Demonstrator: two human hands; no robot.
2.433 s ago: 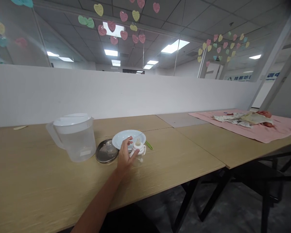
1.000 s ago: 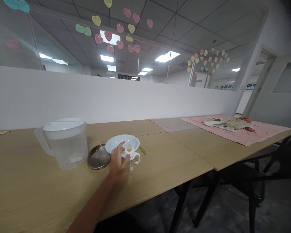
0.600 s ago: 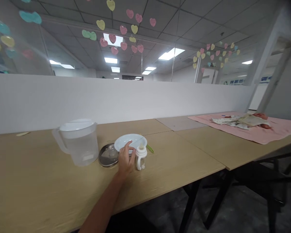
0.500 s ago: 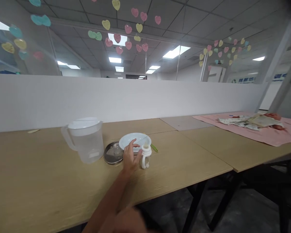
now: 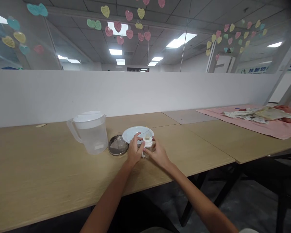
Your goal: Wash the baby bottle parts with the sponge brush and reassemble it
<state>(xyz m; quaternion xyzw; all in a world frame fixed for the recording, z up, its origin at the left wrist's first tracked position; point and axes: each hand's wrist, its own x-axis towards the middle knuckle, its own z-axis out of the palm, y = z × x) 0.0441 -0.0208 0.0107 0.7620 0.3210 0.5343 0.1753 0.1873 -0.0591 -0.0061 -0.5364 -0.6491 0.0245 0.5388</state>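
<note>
A: Where was the bottle (image 5: 147,142)?

B: In front of the person on the table (image 5: 87,181), upright as far as I could tell, its foot partly hidden by fingers. A white handle showed at about 7 o'clock.

A: And the 2 hands?

B: Both were curled round it. The left hand (image 5: 135,151) came in from 8 o'clock, thumb by the white collar. The right hand (image 5: 160,156) came in from 4 o'clock, thumb across the front. How hard either gripped, I couldn't tell.

A: What could have gone wrong?

B: A tip, I'd say. If 1 hand had pushed or twisted harder than the other, a narrow bottle like that could have swung over. Damp fingers might have slipped, too.

A: Anything close enough to knock?

B: A pale bowl (image 5: 129,134) sat at 11 o'clock, just behind the left fingers, so a stray knuckle could have nudged its rim. A round steel dish (image 5: 113,147) lay at 9 o'clock with a small clear cup (image 5: 120,142) in it; a shoved bowl might have jolted both.

A: Farther out?

B: Past the dish, between 9 and 10 o'clock, stood a lidded pitcher (image 5: 94,137). Well apart, between 2 and 3 o'clock, a pink cloth (image 5: 276,131) bore what looked like a doll (image 5: 271,114), too far off to worry me.
</note>
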